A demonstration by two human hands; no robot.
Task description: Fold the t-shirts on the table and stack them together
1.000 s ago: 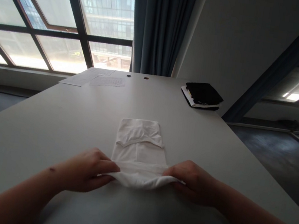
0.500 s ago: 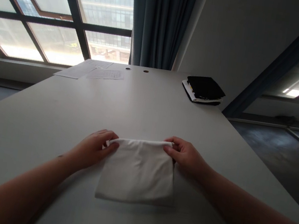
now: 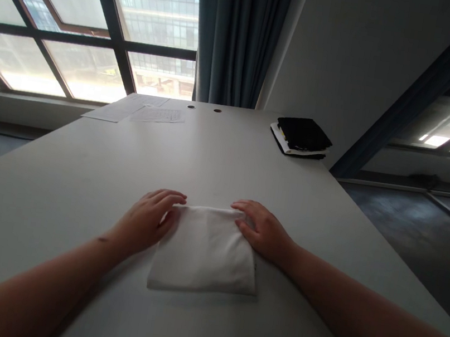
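Observation:
A folded white cloth (image 3: 206,253) lies flat on the white table, with light wrinkles towards its right side. My left hand (image 3: 155,217) rests at the cloth's far left corner, fingers stretched out past the edge and the thumb apart from them. At the far right corner, my right hand (image 3: 263,229) touches the cloth with its fingers spread and the thumb on the fabric. Neither hand pinches the cloth. Parts of both far corners are hidden under the fingers.
The white table (image 3: 93,171) stretches towards a window and a dark blue curtain (image 3: 238,35). Sheets of paper (image 3: 128,108) lie at its far left. A black folded item (image 3: 304,135) with white edges sits at the far right.
Both hands have loosened their pinch on the cloth's far edge and their fingers have opened. The cloth now lies flatter on the table, and the right hand has shifted inward.

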